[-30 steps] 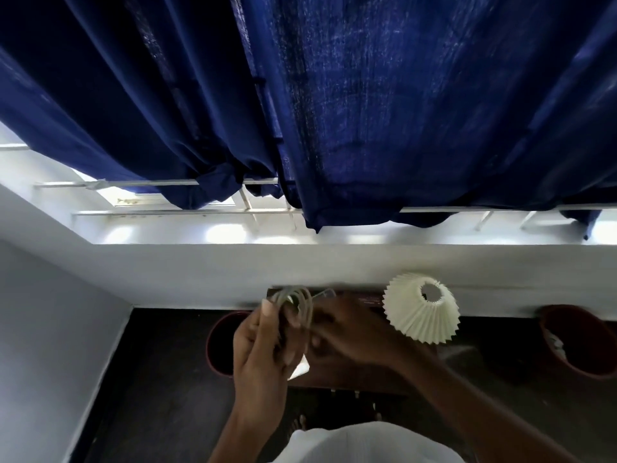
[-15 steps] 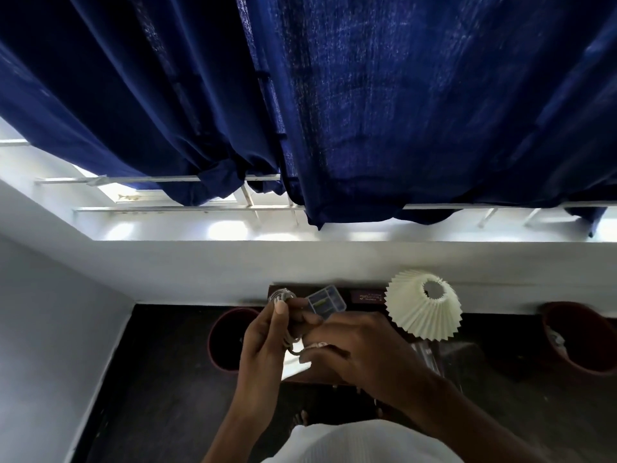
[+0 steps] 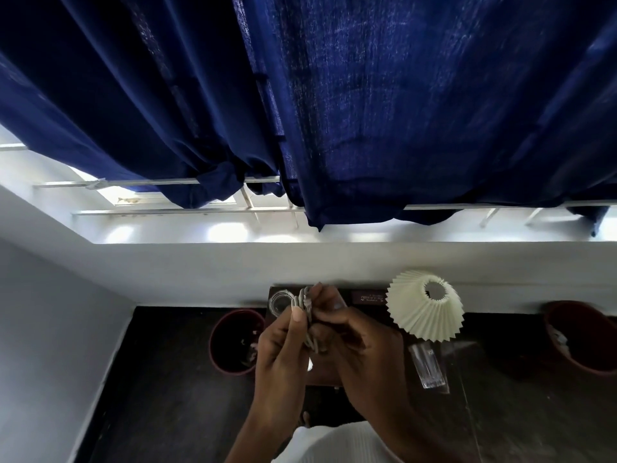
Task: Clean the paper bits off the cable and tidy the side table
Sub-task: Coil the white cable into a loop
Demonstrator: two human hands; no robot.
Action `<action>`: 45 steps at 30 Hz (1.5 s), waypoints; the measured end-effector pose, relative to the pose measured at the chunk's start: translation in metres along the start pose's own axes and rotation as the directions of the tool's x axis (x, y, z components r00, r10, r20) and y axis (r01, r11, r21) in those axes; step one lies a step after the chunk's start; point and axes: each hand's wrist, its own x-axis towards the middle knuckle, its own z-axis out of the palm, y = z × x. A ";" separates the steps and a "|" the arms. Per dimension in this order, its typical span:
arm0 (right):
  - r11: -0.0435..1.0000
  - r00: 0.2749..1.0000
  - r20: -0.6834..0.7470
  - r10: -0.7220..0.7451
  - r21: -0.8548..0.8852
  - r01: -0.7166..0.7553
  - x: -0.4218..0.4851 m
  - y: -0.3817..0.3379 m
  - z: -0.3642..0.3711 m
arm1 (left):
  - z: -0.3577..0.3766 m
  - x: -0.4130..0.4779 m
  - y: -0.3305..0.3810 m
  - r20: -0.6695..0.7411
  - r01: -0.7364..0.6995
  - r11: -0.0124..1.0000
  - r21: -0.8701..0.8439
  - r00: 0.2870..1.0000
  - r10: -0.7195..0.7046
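Observation:
A coiled grey cable (image 3: 305,315) is held upright between both hands above the dark wooden side table (image 3: 320,372). My left hand (image 3: 283,349) pinches the coil from the left with thumb and fingers. My right hand (image 3: 350,339) grips it from the right, fingers curled over the loops. A small white scrap (image 3: 310,364) shows below the coil between the hands. Most of the table top is hidden under my hands.
A pleated cream lampshade (image 3: 425,304) stands at the table's right. A clear glass jar (image 3: 280,302) sits at the back left, a clear box (image 3: 427,367) lies at the right, a dark small box (image 3: 367,297) at the back. Red bins stand left (image 3: 233,342) and right (image 3: 581,339).
Both hands have risen slightly and closed tighter round the coil. The small blue-tinted case seen earlier is now hidden behind my right hand.

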 end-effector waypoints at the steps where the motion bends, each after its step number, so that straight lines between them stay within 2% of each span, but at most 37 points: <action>1: 0.999 1.000 -0.020 -0.020 -0.029 0.019 -0.001 0.000 0.001 | 0.002 0.000 -0.001 -0.012 -0.008 1.000 -0.005 1.000 0.008; 5: 0.999 0.999 -0.045 0.008 -0.050 -0.010 0.000 0.004 0.002 | 0.007 0.001 -0.003 0.042 0.032 0.985 -0.168 0.999 -0.025; 7: 0.997 0.999 -0.055 -0.003 -0.082 -0.002 0.000 0.007 0.003 | 0.005 0.002 -0.004 0.068 0.050 0.979 -0.196 0.997 -0.037; 11: 0.990 0.999 0.011 -0.037 -0.133 0.038 0.003 0.012 0.002 | -0.004 0.006 -0.002 0.032 0.064 0.988 -0.144 0.998 -0.060; 15: 1.000 0.988 0.150 0.027 -0.014 -0.025 -0.002 0.014 0.004 | -0.011 0.010 0.007 0.085 0.075 0.994 -0.082 0.994 -0.068; 18: 0.999 0.982 0.190 0.017 0.026 -0.022 -0.004 0.011 0.005 | -0.012 0.013 0.010 0.080 0.061 0.998 -0.033 0.995 -0.058; 23: 1.000 0.991 0.137 -0.013 0.002 0.012 -0.001 0.012 0.006 | -0.016 0.015 0.007 0.064 0.105 0.989 -0.102 0.993 -0.099; 28: 0.999 0.993 0.117 -0.021 -0.034 0.025 -0.003 0.018 0.007 | -0.018 0.017 0.001 0.004 0.087 0.996 -0.005 0.996 -0.087; 34: 0.997 0.983 0.181 0.035 -0.070 -0.023 -0.006 0.024 0.009 | -0.017 0.014 -0.005 -0.092 0.028 0.994 0.108 0.996 -0.018; 41: 0.986 0.988 0.131 0.084 -0.151 -0.064 -0.012 0.031 0.009 | -0.012 0.018 -0.016 -0.204 0.173 0.985 -0.023 0.963 -0.174; 45: 0.987 0.988 0.097 0.120 -0.117 -0.108 -0.015 0.034 0.008 | -0.015 0.020 -0.026 -0.179 0.069 0.978 0.199 0.983 -0.033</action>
